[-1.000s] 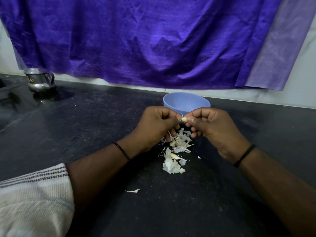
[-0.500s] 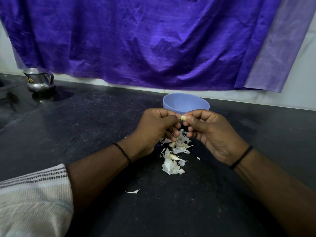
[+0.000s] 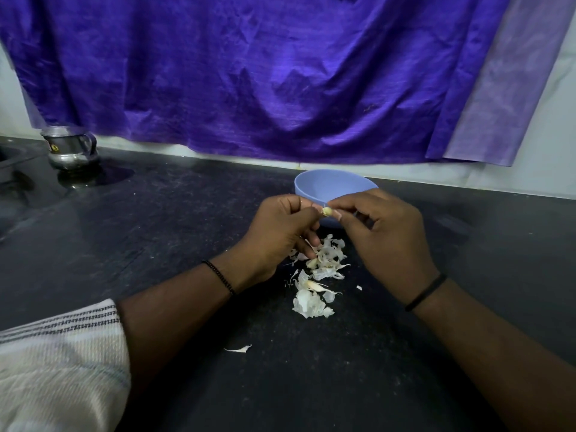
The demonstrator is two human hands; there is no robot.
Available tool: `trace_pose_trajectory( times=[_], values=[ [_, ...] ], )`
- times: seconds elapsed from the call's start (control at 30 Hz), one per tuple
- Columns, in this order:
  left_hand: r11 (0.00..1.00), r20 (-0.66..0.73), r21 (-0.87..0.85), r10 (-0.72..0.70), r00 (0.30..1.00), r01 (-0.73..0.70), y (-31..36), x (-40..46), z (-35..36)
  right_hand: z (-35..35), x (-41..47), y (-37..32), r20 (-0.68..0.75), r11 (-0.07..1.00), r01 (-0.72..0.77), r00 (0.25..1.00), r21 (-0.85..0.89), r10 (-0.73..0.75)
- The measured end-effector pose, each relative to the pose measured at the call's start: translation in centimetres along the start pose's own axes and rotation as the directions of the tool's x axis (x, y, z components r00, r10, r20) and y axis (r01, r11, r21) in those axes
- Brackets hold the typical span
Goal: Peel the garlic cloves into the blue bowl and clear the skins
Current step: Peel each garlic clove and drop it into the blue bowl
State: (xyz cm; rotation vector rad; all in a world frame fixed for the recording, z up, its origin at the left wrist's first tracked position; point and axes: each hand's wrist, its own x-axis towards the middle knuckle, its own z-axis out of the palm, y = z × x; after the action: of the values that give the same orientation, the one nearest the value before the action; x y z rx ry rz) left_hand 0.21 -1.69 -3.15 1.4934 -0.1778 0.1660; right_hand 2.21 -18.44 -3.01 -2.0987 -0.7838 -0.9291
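Observation:
A small pale garlic clove (image 3: 326,211) is pinched between both hands just in front of the blue bowl (image 3: 330,185). My left hand (image 3: 277,232) grips it with curled fingers from the left. My right hand (image 3: 386,238) pinches it from the right with thumb and forefinger. Below the hands a heap of white garlic skins (image 3: 325,260) lies on the black counter, with an unpeeled clove (image 3: 314,285) and more skins (image 3: 308,304) nearer me. The inside of the bowl is mostly hidden by my hands.
A steel jug (image 3: 70,148) stands at the far left by a sink edge (image 3: 9,157). A purple cloth (image 3: 280,73) hangs along the back wall. One loose skin flake (image 3: 238,349) lies on the counter (image 3: 156,229) near my left forearm.
Both hands have lifted slightly toward the bowl with the clove. My right hand's outer fingers have loosened and spread. The skins on the counter have not moved.

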Motion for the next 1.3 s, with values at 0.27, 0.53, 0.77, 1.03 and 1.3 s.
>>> trace_pose_trajectory(
  times=[0.27, 0.53, 0.77, 1.03, 1.3],
  values=[
    [0.998, 0.017, 0.062, 0.011, 1.0, -0.012, -0.2, 0.0, -0.1, -0.1, -0.2, -0.9, 0.106, 0.961, -0.179, 0.981, 0.209, 0.16],
    [0.998, 0.023, 0.064, 0.006, 1.0, -0.007, -0.2, 0.0, 0.0, 0.1, -0.4, -1.1, 0.06, 0.95, -0.192, 0.981, 0.245, 0.183],
    [0.998, 0.013, 0.06, 0.018, 1.0, -0.018, 0.0, 0.0, -0.1, 0.1, 0.1, -1.0, -0.031, 0.872, -0.218, 0.966, 0.439, 0.257],
    [0.995, -0.001, 0.1, 0.021, 1.0, -0.021, 0.1, -0.1, -0.2, -0.1, 0.3, -1.4, -0.077, 0.829, -0.18, 0.963, 0.529, 0.258],
    [0.943, -0.038, 0.308, 0.144, 0.989, -0.125, -0.4, -0.1, -0.4, -0.1, 0.5, -1.0, -0.045, 0.842, -0.194, 0.967, 0.504, 0.25]
  ],
)
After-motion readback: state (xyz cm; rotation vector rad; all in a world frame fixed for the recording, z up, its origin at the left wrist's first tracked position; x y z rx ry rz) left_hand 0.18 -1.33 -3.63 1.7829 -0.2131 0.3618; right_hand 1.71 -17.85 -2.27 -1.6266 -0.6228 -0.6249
